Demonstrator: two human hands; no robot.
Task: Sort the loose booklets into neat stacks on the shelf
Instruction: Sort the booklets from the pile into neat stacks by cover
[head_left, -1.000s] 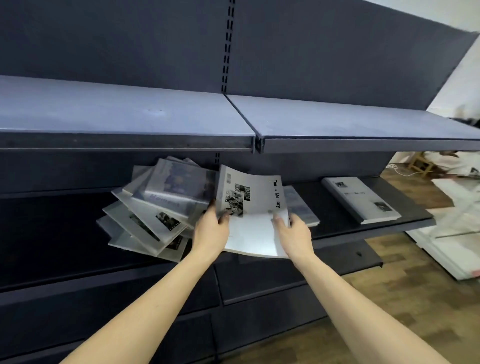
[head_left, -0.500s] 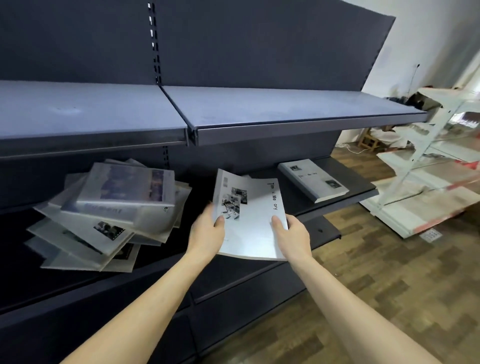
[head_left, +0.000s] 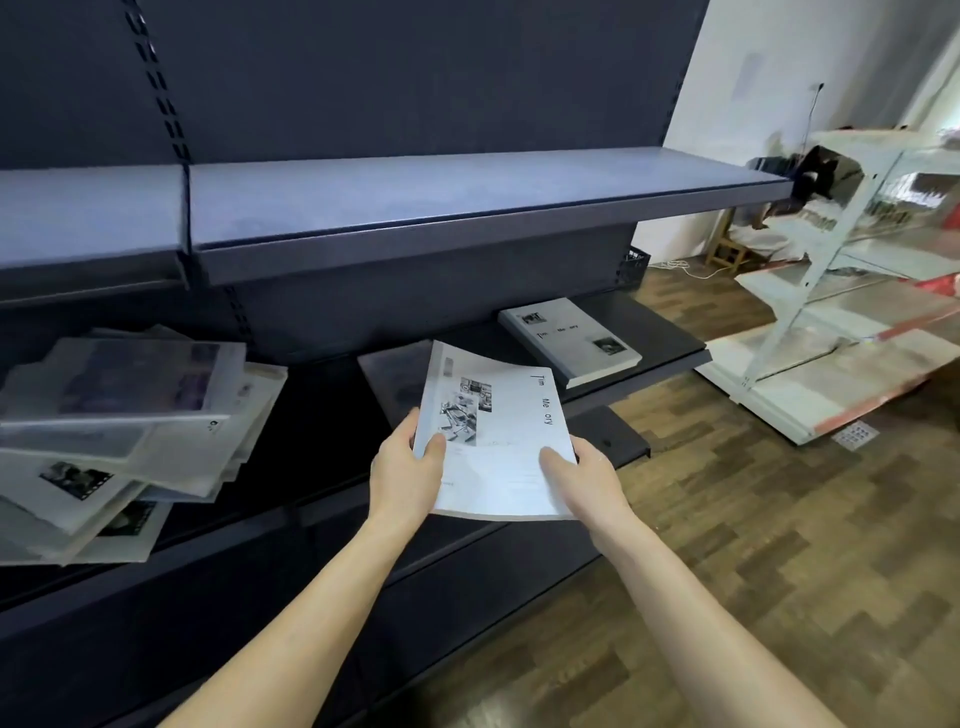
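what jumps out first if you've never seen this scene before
First, the white booklet held in mid-air at centre, the left hand and right hand each gripping a lower corner. Next, the messy fanned pile of booklets on the dark shelf at left. A neat matching stack lies on the same shelf to the right.

Dim shelving, bright right side, blurred edges

White metal racking is seen off to the right, on a wood-plank floor. A small wooden stool is tucked by the white wall.
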